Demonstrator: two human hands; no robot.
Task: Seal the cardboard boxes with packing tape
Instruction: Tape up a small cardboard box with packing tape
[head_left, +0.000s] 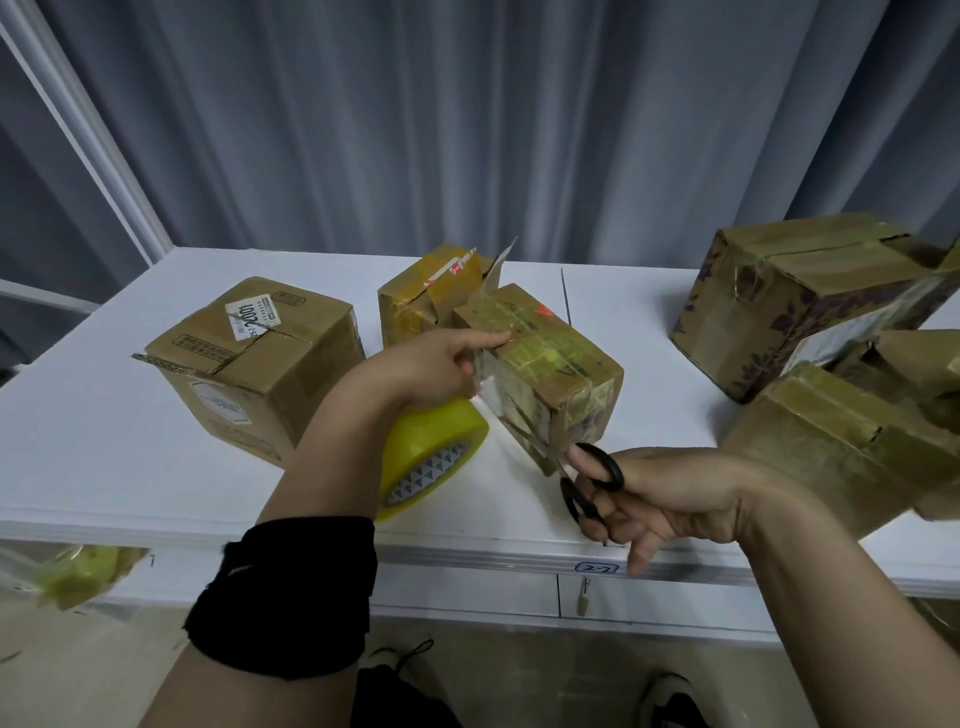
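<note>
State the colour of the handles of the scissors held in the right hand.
Black; the scissors in the right hand show best in the head view.

Wide black fabric band (283, 597) round the left forearm (332, 457) — frayed at its edges — right forearm (831, 582) bare
</note>
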